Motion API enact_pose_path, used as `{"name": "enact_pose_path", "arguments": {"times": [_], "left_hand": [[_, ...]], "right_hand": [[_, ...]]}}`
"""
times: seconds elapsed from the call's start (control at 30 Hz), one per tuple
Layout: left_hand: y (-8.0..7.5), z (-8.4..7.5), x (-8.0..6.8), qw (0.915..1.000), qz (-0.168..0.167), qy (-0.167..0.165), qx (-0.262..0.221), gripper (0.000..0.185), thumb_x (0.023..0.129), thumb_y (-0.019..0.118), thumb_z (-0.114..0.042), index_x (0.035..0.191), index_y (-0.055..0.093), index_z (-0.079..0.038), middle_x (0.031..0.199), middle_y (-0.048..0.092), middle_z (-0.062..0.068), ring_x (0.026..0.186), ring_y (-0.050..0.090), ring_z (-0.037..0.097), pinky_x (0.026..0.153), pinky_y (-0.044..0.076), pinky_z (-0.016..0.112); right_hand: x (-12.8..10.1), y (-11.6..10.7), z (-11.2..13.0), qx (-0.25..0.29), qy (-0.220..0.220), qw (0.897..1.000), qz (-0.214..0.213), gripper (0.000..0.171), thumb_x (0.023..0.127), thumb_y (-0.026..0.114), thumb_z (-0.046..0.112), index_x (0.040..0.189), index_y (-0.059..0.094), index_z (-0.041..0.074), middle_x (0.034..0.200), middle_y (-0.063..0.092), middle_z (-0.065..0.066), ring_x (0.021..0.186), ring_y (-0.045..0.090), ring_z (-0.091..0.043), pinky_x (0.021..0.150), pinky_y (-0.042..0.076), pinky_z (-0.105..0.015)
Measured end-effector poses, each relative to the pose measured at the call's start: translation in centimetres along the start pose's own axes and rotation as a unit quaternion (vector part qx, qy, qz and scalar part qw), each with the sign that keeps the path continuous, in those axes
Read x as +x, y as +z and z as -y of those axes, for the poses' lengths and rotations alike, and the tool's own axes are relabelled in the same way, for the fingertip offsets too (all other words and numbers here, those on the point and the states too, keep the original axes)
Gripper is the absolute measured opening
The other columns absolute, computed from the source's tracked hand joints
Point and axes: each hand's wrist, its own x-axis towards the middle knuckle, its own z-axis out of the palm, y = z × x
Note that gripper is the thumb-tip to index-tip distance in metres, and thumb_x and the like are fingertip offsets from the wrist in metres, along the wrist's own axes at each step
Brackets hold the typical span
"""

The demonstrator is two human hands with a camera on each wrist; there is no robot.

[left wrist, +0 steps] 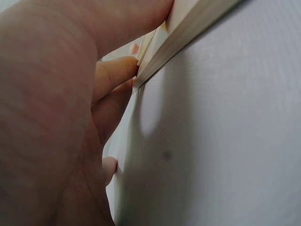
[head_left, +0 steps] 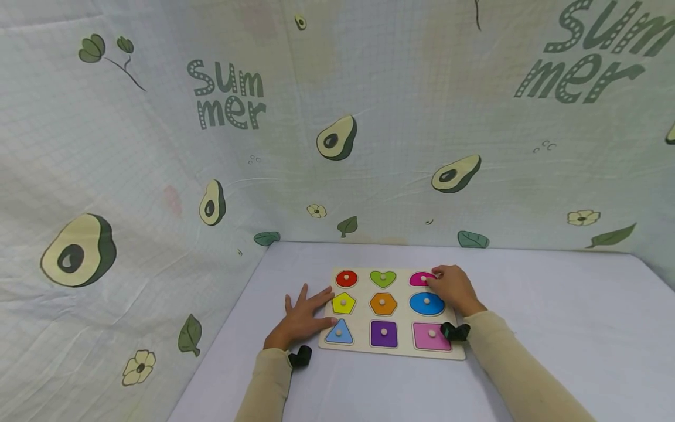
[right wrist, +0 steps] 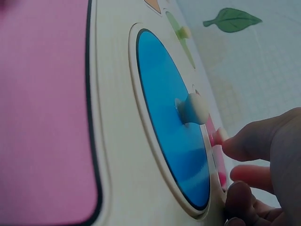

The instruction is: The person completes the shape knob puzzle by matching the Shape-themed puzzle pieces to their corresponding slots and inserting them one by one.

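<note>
The table (head_left: 527,305) carries a wooden board (head_left: 392,349) with nine coloured shapes, each seated in its own recess and each with a small peg. The left hand (head_left: 302,319) lies flat and spread on the table, its fingers pressing the left edge of the board beside the yellow pentagon (head_left: 344,303); it holds nothing, it only steadies. The right hand (head_left: 454,288) is over the far right corner, above the blue circle (head_left: 426,303). Its fingertips (right wrist: 235,147) are curled and close on the peg of the magenta piece (head_left: 419,279), which sits in the top right recess. Whether they already pinch the peg I cannot tell; it is mostly covered. To do this step well, I think the peg should be taken between thumb and forefinger and lifted straight up, while the left hand keeps the board down so it does not slide or tip.
</note>
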Motion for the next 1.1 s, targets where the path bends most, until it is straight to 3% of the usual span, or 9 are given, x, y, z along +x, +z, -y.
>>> {"name": "enact_pose_path", "arguments": {"times": [0.43, 0.9, 1.1], "left_hand": [[-0.1, 0.2, 0.2, 1.0000, 0.002, -0.001, -0.002, 0.077, 0.083, 0.069, -0.061, 0.151, 0.048, -0.032, 0.159, 0.036, -0.013, 0.153, -0.001, 0.038, 0.110, -0.016, 0.069], [-0.1, 0.5, 0.2, 1.0000, 0.004, -0.005, 0.004, 0.078, 0.082, 0.070, -0.062, 0.151, 0.047, -0.033, 0.159, 0.036, -0.013, 0.152, -0.001, 0.039, 0.110, -0.015, 0.070], [-0.1, 0.7, 0.1, 0.9999, 0.006, -0.005, 0.007, 0.076, 0.083, 0.070, -0.061, 0.151, 0.047, -0.033, 0.159, 0.035, -0.014, 0.153, -0.001, 0.038, 0.110, -0.015, 0.070]], "right_hand": [[-0.4, 0.2, -1.0, 0.061, -0.002, 0.998, -0.001, 0.036, 0.096, 0.063, 0.021, 0.121, 0.065, -0.005, 0.113, 0.061, -0.022, 0.104, 0.054, -0.037, 0.093, 0.050, -0.052], [-3.0, -0.8, -1.4, 0.107, 0.008, 0.994, 0.017, 0.040, 0.102, 0.058, 0.028, 0.129, 0.061, 0.000, 0.128, 0.060, -0.023, 0.118, 0.054, -0.041, 0.101, 0.047, -0.055], [-3.8, -1.4, -1.6, 0.097, 0.003, 0.995, 0.009, 0.040, 0.102, 0.057, 0.030, 0.129, 0.061, 0.000, 0.125, 0.062, -0.022, 0.109, 0.060, -0.035, 0.091, 0.055, -0.049]]}}
